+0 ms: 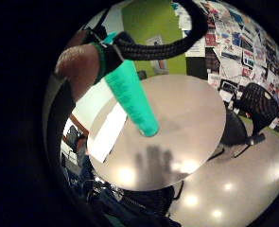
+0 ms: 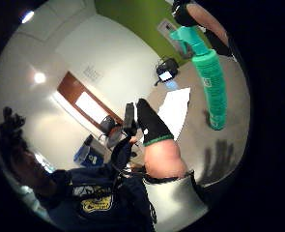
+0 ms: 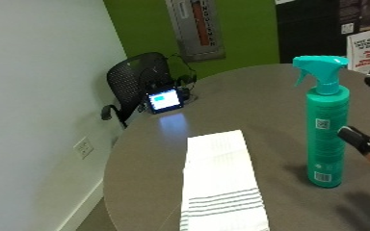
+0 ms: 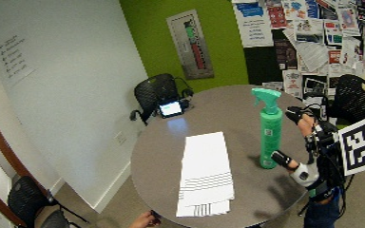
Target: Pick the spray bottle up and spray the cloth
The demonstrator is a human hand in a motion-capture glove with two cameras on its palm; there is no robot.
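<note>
A teal spray bottle point(image 3: 326, 130) stands upright on the round grey table point(image 3: 249, 101), its nozzle turned toward the cloth. A white cloth point(image 3: 220, 187) with grey stripes lies flat to the bottle's left, a short gap away. My gloved right hand point(image 3: 363, 140) hovers just right of the bottle, fingers spread and straight, the thumb low beside its body and another finger up by the trigger head. Whether a fingertip touches the bottle I cannot tell. The wide outside view shows the same: hand point(image 4: 296, 164) beside the bottle point(image 4: 270, 133), cloth point(image 4: 205, 173) beyond it. Both palm views show the bottle point(image 1: 132, 97) close by.
A small device with a lit screen point(image 3: 164, 101) sits at the table's far edge, with a black mesh chair point(image 3: 134, 77) behind it. Another black chair point(image 4: 353, 99) stands by the poster wall. A white wall runs along the left.
</note>
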